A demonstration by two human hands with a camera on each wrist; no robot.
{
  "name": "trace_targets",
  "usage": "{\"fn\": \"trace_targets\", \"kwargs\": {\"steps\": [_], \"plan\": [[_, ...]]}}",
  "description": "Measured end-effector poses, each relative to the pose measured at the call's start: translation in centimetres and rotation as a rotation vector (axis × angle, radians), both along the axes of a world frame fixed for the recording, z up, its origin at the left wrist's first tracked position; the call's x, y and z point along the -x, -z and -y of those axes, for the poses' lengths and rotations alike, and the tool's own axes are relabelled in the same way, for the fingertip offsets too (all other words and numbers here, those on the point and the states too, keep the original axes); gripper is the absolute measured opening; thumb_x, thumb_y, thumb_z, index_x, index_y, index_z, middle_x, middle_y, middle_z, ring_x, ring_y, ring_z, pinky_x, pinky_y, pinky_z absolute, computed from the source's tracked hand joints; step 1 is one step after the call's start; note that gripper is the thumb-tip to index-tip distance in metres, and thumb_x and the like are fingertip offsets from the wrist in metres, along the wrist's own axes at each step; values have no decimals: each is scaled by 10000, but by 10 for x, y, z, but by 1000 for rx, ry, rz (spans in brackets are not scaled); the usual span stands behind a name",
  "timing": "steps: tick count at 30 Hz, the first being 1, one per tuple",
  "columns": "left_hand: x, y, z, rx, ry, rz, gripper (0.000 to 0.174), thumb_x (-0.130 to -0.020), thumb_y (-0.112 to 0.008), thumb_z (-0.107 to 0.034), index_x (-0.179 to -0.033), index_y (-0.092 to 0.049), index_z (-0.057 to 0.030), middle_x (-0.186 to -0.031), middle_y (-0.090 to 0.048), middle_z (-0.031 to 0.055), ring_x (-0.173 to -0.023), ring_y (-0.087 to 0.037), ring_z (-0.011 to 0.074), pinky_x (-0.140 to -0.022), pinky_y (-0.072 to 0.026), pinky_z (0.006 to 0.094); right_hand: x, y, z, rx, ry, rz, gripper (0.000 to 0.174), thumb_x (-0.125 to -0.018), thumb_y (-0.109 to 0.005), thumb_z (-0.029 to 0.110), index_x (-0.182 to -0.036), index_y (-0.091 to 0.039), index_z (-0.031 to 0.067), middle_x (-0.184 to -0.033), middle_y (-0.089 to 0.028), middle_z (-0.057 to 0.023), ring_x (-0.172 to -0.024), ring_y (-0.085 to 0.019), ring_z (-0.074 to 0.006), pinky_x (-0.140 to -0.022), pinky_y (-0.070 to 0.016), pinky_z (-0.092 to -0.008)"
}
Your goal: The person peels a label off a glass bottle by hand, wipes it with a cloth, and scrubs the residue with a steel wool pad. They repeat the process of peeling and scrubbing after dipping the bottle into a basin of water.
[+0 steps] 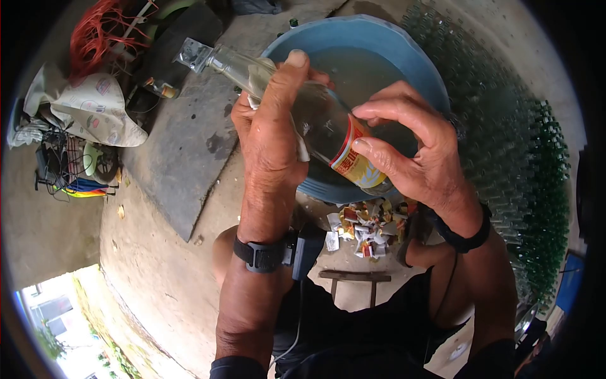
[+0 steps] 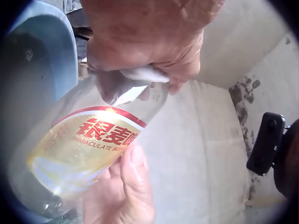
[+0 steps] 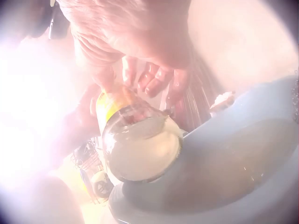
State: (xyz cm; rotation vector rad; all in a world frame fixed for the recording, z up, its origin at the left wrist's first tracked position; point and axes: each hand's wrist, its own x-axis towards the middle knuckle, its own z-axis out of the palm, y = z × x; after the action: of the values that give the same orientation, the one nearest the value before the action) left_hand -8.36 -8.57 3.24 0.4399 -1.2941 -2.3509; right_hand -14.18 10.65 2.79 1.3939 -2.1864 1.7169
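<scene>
A clear glass beer bottle (image 1: 322,120) is held tilted over the front of the blue tub, its neck toward the upper left. My left hand (image 1: 271,120) grips its shoulder, with a white scrap (image 1: 302,142) showing under the palm. A red-and-gold paper label (image 2: 93,135) wraps the body, lettered "Immaculate Beer". My right hand (image 1: 416,142) is at the label, thumb and index finger bent against the bottle on either side of the label's edge. In the right wrist view the round bottle base (image 3: 142,149) faces the camera, and glare washes out much of the scene.
The blue tub (image 1: 435,69) holds cloudy water. Below it lies a heap of torn labels (image 1: 366,230), beside a small wooden stool (image 1: 353,276). Many green and clear bottles (image 1: 505,158) stand along the right. A dark mat (image 1: 170,139), a pale sack (image 1: 98,107) and red string (image 1: 104,38) are at left.
</scene>
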Motion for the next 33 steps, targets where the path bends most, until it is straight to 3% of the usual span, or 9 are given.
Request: {"fn": "trace_targets", "kwargs": {"steps": [4,7,13,16,22,25,28,31,33], "plan": [[-1,-2,-6,-25,-2,2,254,-966,-823,-281,-937,-754,-39,-858,-772,91,-734,-718,156,-675,-582,320,-5,-6,-1,29,2,-60,257,-865,-829,-40,-1105,-750,5,-1012,-678,-98,-895,-715,-199,-787,-587,-312],[-1,1,-8,-9,-7,-7,233,-969,-824,-264,-930,-751,-46,-862,-773,84,-732,-712,147,-671,-575,312,-6,-1,-4,26,-14,-4,227,-920,-798,-1,-1141,-743,-12,-1052,-704,-101,-904,-682,-185,-826,-567,-318],[-3,2,-12,31,-1,31,210,-971,-827,-248,-921,-746,-61,-872,-772,73,-737,-706,134,-675,-571,311,-8,-2,-3,-9,27,-34,162,-906,-774,-72,-1035,-706,-2,-959,-665,-82,-826,-723,-163,-738,-571,-298],[-2,3,-13,21,2,32,207,-969,-828,-247,-918,-746,-65,-875,-773,69,-735,-703,131,-675,-569,314,-11,-1,-6,-28,14,61,114,-936,-741,-52,-1037,-701,-15,-979,-680,-70,-861,-664,-146,-801,-552,-296],[-2,0,-15,49,27,49,208,-968,-829,-250,-919,-746,-65,-880,-775,67,-739,-705,127,-668,-563,305,-10,3,-11,17,-31,192,79,-984,-713,-29,-1057,-697,-6,-987,-669,-65,-900,-651,-131,-815,-542,-287],[-2,1,-15,46,47,41,212,-966,-831,-253,-924,-746,-64,-883,-777,70,-745,-707,127,-669,-564,302,-13,-3,-11,-11,0,152,70,-1006,-696,-16,-1076,-691,-4,-991,-665,-63,-912,-646,-132,-820,-539,-285],[-2,1,-15,49,54,46,214,-963,-834,-254,-932,-747,-61,-885,-778,74,-754,-708,130,-674,-566,303,-8,2,-9,18,-6,66,114,-966,-722,-55,-1058,-682,1,-921,-650,-68,-803,-668,-136,-721,-548,-288],[-2,2,-17,56,48,46,219,-961,-836,-256,-939,-748,-57,-886,-778,77,-762,-710,133,-678,-570,306,-9,-2,-12,-39,-30,55,72,-1001,-679,-26,-1070,-664,-10,-950,-637,-70,-872,-631,-144,-803,-525,-287],[-2,3,-17,62,49,43,222,-959,-838,-258,-940,-748,-55,-887,-778,79,-766,-710,135,-680,-571,307,-10,-3,-13,-80,-24,38,69,-1001,-656,-42,-1060,-640,-9,-948,-625,-80,-855,-617,-158,-795,-517,-296]]}}
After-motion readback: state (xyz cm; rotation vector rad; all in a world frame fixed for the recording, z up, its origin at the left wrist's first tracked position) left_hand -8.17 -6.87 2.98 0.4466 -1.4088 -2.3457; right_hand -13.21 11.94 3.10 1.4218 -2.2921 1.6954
